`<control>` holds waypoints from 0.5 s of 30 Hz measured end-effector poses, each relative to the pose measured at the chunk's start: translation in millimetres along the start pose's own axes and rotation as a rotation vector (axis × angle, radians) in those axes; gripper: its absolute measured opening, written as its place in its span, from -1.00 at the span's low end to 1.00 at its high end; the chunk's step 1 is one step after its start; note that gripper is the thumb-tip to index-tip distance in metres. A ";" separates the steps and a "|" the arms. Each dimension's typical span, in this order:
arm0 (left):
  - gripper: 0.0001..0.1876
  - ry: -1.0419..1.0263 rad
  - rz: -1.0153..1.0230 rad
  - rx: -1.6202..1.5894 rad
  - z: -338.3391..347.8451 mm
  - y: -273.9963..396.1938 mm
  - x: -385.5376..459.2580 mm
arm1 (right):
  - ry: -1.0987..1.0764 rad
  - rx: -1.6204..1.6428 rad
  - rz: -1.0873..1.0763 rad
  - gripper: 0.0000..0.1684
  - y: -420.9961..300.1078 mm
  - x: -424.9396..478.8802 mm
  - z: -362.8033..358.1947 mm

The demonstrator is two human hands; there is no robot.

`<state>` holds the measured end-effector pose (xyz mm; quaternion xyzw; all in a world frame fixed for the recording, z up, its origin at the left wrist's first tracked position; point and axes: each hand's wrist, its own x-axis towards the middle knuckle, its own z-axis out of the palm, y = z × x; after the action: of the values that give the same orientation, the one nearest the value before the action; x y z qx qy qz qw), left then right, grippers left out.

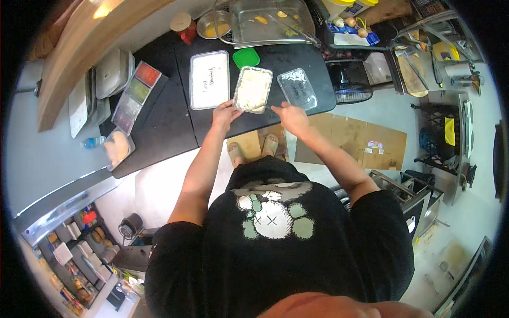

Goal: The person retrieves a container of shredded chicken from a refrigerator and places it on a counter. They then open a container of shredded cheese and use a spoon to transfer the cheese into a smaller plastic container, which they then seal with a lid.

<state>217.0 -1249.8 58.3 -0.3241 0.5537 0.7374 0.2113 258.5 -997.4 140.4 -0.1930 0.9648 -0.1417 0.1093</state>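
Observation:
A rectangular clear plastic container point(253, 89) full of a pale, creamy, crumbly food lies near the front of the black table. My left hand point(226, 116) grips its lower left corner. In my right hand point(293, 117) is a slim utensil point(269, 106), its end at the food by the lower right corner; its exact kind is too small to tell. To the left is a white-looking rectangular lidded container point(209, 80) bearing handwriting. On the right lies a clear plastic lid point(298, 89), also written on. Above the food container rests a green plastic lid point(246, 58).
Along the back stand a red jar point(184, 28), a metal bowl point(213, 24) with yellow liquid and a metal tray point(274, 24) holding tongs and scraps. At left are a divided condiment box point(136, 97) and a bagged food point(119, 147). A fan point(352, 87) stands beyond the table's right end.

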 end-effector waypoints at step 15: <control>-0.60 -0.035 0.006 0.140 1.6 10.9 -6.5 | 0.066 0.036 0.008 -0.53 -38.1 33.1 22.5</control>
<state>213.9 -1251.2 70.6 -0.2940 0.6011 0.7030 0.2410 247.7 -1049.8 126.2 -0.1823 0.9659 -0.1650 0.0816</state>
